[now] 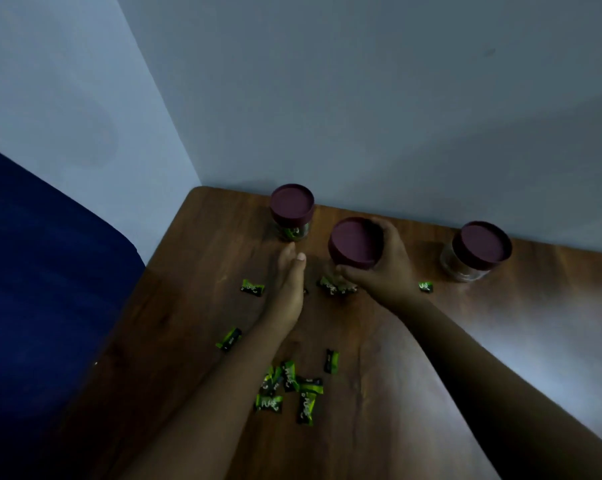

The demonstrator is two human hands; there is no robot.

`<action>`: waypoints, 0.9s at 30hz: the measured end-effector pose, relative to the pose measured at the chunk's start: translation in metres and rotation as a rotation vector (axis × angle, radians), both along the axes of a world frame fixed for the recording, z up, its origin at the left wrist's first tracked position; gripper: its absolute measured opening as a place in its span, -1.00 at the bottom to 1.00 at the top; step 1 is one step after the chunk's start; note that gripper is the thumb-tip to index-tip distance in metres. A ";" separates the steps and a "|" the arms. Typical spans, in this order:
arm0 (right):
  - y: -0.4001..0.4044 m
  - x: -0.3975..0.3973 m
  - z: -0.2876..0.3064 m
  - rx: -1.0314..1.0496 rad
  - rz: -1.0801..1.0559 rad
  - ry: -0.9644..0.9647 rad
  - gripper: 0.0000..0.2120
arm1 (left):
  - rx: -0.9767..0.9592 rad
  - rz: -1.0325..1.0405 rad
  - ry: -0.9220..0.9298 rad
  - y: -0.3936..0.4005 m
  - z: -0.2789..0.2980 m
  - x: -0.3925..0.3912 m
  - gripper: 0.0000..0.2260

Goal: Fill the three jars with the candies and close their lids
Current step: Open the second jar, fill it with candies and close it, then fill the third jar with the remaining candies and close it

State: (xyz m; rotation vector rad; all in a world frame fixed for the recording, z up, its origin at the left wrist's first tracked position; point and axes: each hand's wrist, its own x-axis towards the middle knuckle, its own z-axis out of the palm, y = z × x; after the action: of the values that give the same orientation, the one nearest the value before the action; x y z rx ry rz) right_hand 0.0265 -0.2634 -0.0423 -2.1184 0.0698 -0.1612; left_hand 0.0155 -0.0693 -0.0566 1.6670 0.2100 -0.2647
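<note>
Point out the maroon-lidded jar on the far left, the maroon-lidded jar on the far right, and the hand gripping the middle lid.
Left maroon-lidded glass jar [291, 203], head view, lid top.
Right maroon-lidded glass jar [485, 244], head view, lid top.
Right hand [384, 263], head view, back of hand.

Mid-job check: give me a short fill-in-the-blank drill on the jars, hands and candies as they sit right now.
1. The right hand grips the lid of the ____ jar.
2. All three jar lids are coloured ____.
3. The left hand lies flat and holds ____.
4. Candies show through the glass of the ____ jar.

Missing words: middle; maroon; nothing; left
</note>
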 end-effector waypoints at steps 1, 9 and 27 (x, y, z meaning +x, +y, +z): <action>0.000 0.017 -0.002 -0.089 -0.021 -0.018 -0.01 | 0.007 0.000 -0.010 0.007 0.000 0.010 -0.53; 0.014 0.103 -0.043 -0.170 -0.177 0.046 0.02 | 0.127 -0.138 -0.072 0.032 -0.013 0.050 -0.48; -0.166 0.021 0.001 -0.653 -0.533 0.544 -0.17 | 0.134 -0.424 -0.086 -0.055 0.002 0.033 -0.67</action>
State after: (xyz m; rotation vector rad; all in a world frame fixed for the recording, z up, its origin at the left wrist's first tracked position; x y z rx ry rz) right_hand 0.0471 -0.4293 -0.0412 -2.6901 1.0278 0.1035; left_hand 0.0489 -0.1243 -0.0544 1.8429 -0.1989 -0.5039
